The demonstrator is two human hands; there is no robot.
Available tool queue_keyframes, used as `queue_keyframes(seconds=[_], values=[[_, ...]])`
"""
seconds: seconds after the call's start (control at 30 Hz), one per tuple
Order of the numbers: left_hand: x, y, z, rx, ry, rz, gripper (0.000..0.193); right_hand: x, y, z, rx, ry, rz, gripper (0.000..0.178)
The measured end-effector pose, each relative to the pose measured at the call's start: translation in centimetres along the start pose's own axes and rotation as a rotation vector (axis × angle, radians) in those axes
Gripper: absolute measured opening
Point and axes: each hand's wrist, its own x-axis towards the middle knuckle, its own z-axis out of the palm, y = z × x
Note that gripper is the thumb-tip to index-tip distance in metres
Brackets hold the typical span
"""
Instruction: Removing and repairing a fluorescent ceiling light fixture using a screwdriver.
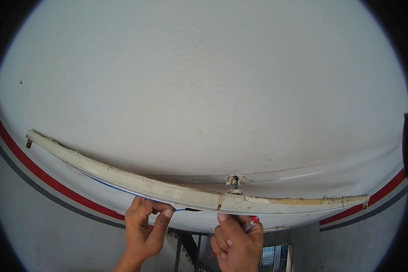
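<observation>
While both hands work overhead, the white ceiling (204,90) spreads above and past them on every side I can see. Grey wall (77,240) beyond and below them; red stripe (54,183) bends across it, left of the left hand, and shows again to the right of the right hand. Long cream batten (109,177) runs crosswise just above both hands, sticking out well past each.

Left hand (147,226): thumb and forefinger pinched on the blue wire (113,186), which trails off leftward along the batten's lower edge. Right hand (237,242): fingers curled round a slim tool (252,221) with a clear-and-red end at the top of the fist, thumb up by the batten's underside; can't tell if it's touching. Dark stair railing (186,249) far below, between the hands. Small window (268,256) lower, to the right of the right hand.

Ragged hole (235,177) above the right hand, grey cable (235,185) dropping from it to the batten. Short black sleeve (193,210) on the wire's end, between the hands, nearer the left fingertips.
</observation>
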Motion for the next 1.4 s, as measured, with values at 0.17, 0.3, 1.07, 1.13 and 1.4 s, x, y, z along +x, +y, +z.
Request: queue_keyframes(seconds=[0.17, 0.3, 1.07, 1.13, 1.4], values=[[0.5, -1.2, 0.4, -0.002, 0.019, -0.032, 0.007, 1.3, 1.2, 0.0, 0.100, 0.123, 0.011, 0.012], [0.6, -2.2, 0.7, -0.021, 0.052, -0.001, 0.010, 2.4, 1.9, -0.4, 0.059, 0.054, -0.119, 0.008], [0.9, 2.0, -0.4, 0.242, -0.037, 0.251, 0.024, 1.3, 2.5, 1.5, -0.366, 0.280, -0.329, 0.011], [0.9, 2.1, -0.4, 0.239, -0.042, 0.224, 0.023, 1.3, 2.5, 1.3, -0.394, 0.272, -0.350, 0.012], [1.0, 3.4, -0.7, 0.099, -0.106, 0.114, 0.017, 0.1, 0.0, 2.4, -0.440, 0.317, -0.151, 0.014]])
